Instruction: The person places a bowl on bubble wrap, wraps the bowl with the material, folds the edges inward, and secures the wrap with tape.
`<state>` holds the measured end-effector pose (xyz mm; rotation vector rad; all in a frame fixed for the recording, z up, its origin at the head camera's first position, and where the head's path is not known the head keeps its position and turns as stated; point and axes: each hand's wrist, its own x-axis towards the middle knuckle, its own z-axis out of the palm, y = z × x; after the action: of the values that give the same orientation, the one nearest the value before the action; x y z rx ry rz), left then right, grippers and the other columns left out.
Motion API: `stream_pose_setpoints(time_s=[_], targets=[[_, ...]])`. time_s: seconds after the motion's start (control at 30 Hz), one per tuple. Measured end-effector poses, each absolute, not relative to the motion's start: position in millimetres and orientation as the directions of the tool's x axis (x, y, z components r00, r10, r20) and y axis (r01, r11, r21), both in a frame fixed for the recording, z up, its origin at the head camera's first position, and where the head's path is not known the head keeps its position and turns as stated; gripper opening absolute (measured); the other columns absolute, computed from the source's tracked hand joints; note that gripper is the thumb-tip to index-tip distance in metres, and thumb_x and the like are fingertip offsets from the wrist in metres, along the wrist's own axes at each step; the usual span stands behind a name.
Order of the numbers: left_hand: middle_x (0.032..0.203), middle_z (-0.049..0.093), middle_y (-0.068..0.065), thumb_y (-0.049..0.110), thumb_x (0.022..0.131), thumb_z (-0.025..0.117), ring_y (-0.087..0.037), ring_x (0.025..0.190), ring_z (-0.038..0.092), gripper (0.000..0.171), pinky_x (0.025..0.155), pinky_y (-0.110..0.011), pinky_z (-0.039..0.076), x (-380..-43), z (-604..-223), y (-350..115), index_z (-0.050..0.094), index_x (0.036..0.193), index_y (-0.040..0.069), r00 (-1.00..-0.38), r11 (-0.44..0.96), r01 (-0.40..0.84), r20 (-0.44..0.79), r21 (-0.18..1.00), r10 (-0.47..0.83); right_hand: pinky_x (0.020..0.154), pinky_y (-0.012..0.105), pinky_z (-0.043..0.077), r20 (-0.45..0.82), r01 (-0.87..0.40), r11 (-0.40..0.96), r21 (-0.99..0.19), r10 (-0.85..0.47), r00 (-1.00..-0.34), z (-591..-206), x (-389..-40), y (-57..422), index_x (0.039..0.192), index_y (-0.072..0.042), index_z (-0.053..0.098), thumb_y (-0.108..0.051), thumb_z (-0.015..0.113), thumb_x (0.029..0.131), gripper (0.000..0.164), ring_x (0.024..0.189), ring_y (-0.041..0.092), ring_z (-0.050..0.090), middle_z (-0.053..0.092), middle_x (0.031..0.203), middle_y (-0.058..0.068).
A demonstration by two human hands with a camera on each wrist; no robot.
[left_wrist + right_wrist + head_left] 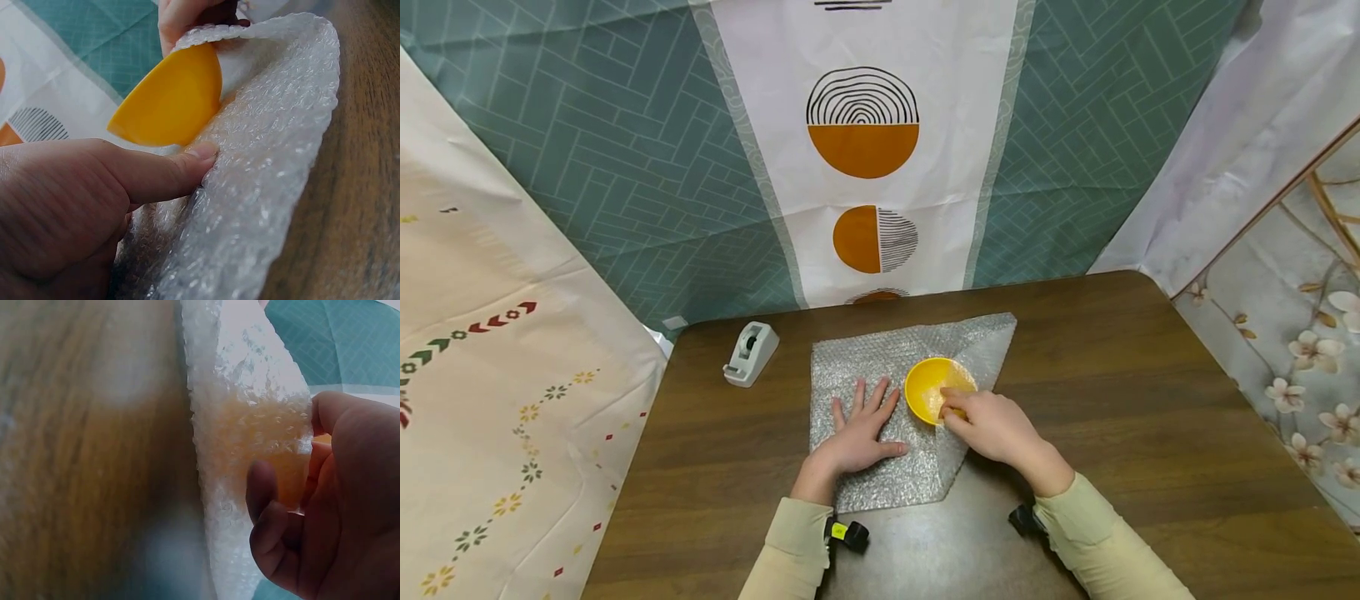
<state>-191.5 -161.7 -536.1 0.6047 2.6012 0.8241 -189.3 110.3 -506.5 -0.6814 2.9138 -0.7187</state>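
A yellow bowl sits upright on a sheet of bubble wrap on the table. The sheet's right side is folded up over the bowl's right rim. My right hand pinches that folded edge, its fingers reaching over the inside of the bowl. To the left of the bowl, my left hand lies flat on the bubble wrap with fingers spread. In the left wrist view, the left thumb presses the wrap just beside the bowl. Through the wrap the bowl shows as a blurred orange patch in the right wrist view.
A white tape dispenser stands at the table's back left. The brown wooden table extends to both sides. Patterned cloths hang behind and beside it. Each wrist wears a black strap with a small camera.
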Motion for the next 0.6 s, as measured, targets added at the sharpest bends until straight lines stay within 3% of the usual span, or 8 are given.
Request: stream_pose_setpoints(time_s=[0.1,0.23,0.3,0.4,0.5,0.6], targets=[[0.18,0.002,-0.009,0.05,0.098,0.074,-0.04,0.161,-0.02,0.094,0.114,-0.075,-0.022,-191.4,-535.7,-162.2,0.027,0.171,0.014,-0.848,0.737,0.293,-0.19,0.609,0.494,0.09,0.055,0.06,0.043,-0.409,0.797,-0.445,-0.437,-0.899,-507.3,-188.5,108.4,0.136,-0.011,0.076,-0.031,0.06,0.107,0.039,0.113,0.035,0.074,0.07,0.141,0.007],[0.18,0.0,-0.008,0.05,0.099,0.072,-0.039,0.161,-0.021,0.094,0.114,-0.074,-0.023,-193.5,-537.2,-161.7,0.024,0.172,0.014,-0.841,0.733,0.297,-0.196,0.612,0.504,0.091,0.056,0.059,0.032,-0.398,0.803,-0.443,-0.429,-0.903,-507.4,-187.8,108.5,0.134,-0.011,0.077,-0.031,0.06,0.107,0.038,0.117,0.036,0.072,0.069,0.143,0.007],[0.18,0.006,-0.011,0.047,0.1,0.072,-0.043,0.162,-0.016,0.09,0.114,-0.077,-0.02,-193.8,-534.6,-161.4,0.029,0.17,0.012,-0.85,0.73,0.3,-0.175,0.614,0.497,0.09,0.056,0.059,0.028,-0.397,0.803,-0.445,-0.431,-0.902,-506.9,-187.3,108.6,0.133,-0.011,0.078,-0.03,0.06,0.107,0.037,0.118,0.037,0.072,0.068,0.143,0.007],[0.176,0.023,-0.018,0.039,0.105,0.068,-0.048,0.162,0.002,0.072,0.114,-0.083,-0.01,-192.6,-527.5,-158.2,0.042,0.165,0.007,-0.892,0.736,0.299,-0.095,0.607,0.441,0.09,0.055,0.059,0.017,-0.395,0.797,-0.457,-0.436,-0.9,-505.7,-187.0,108.6,0.131,-0.012,0.079,-0.03,0.06,0.107,0.036,0.119,0.037,0.071,0.068,0.145,0.006],[0.166,0.042,-0.02,0.03,0.11,0.061,-0.046,0.158,0.026,0.049,0.115,-0.085,0.004,-191.1,-518.8,-148.9,0.06,0.152,0.006,-0.931,0.741,0.336,0.085,0.581,0.356,0.088,0.054,0.06,0.018,-0.397,0.791,-0.465,-0.44,-0.898,-505.2,-187.4,108.6,0.129,-0.012,0.08,-0.03,0.06,0.107,0.034,0.119,0.037,0.071,0.067,0.145,0.006],[0.157,0.053,-0.017,0.026,0.11,0.06,-0.041,0.151,0.042,0.036,0.119,-0.077,0.02,-190.3,-514.5,-136.3,0.071,0.138,0.006,-0.899,0.727,0.437,0.28,0.53,0.336,0.084,0.051,0.06,0.019,-0.399,0.786,-0.472,-0.443,-0.896,-505.3,-188.4,109.5,0.127,-0.011,0.08,-0.028,0.061,0.107,0.033,0.116,0.037,0.072,0.067,0.145,0.008]])
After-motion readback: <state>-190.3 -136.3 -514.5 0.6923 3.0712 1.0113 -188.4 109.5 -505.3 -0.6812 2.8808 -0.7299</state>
